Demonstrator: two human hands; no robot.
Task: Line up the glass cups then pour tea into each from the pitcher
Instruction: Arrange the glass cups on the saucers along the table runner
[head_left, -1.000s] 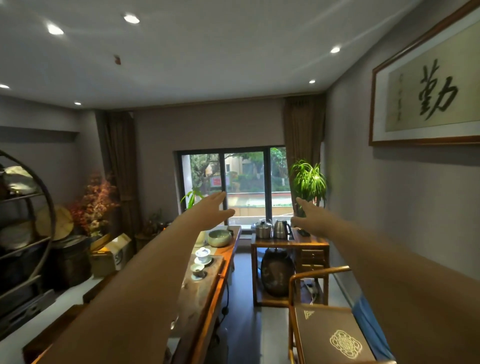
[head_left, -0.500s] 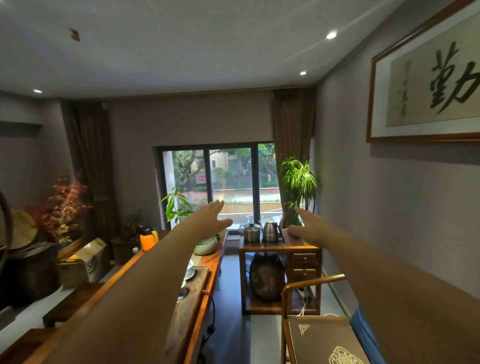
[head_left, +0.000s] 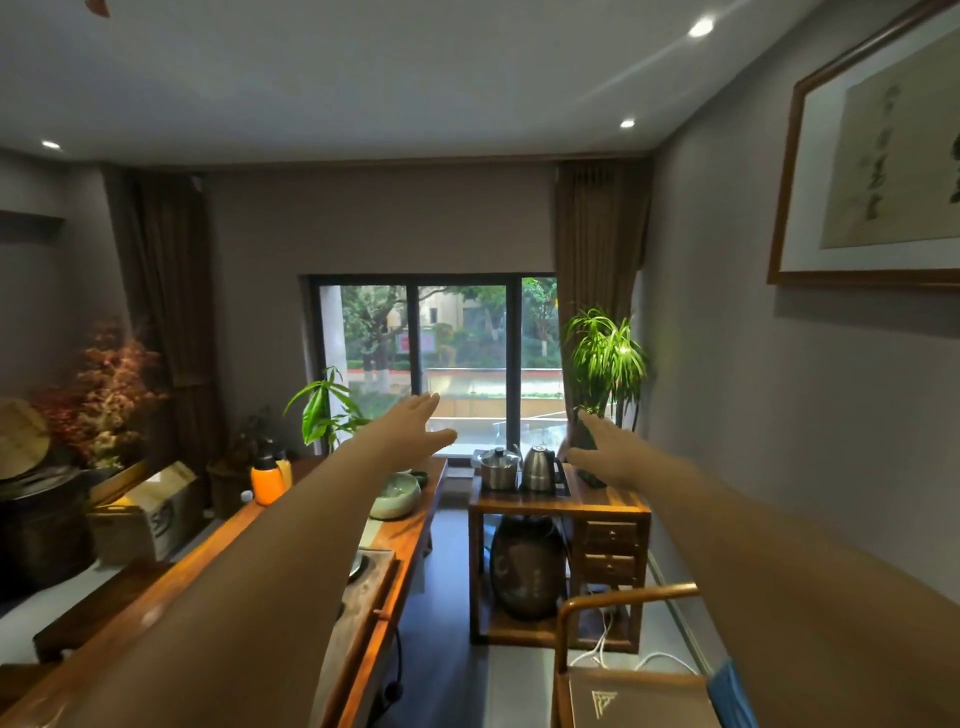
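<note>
Far to the left of both hands, a cardboard box (head_left: 148, 512) sits on the floor below a spray of reddish dried flowers (head_left: 104, 384). Nearer, an orange flask (head_left: 267, 480) stands at the far end of the long wooden tea table (head_left: 218, 551), just left of the left forearm. The left hand (head_left: 415, 434) is stretched out forward in mid-air, fingers straight and together, thumb spread, holding nothing. Directly beneath its wrist a pale green ceramic bowl (head_left: 396, 496) rests on the table, and lower down, under the forearm, lies the dark tea tray (head_left: 363, 597). The glass cups and pitcher cannot be made out; the arm covers most of the tray.

Between the two hands and below them, a steel pot (head_left: 498, 467) and a kettle (head_left: 540, 467) stand side by side on a small side table (head_left: 608, 509). The right hand (head_left: 605, 449) is likewise extended, fingers straight, empty, hovering above that table's far right corner. Behind it rises a green potted plant (head_left: 605, 358). Well to its right, a framed calligraphy (head_left: 872, 171) hangs on the wall.
</note>
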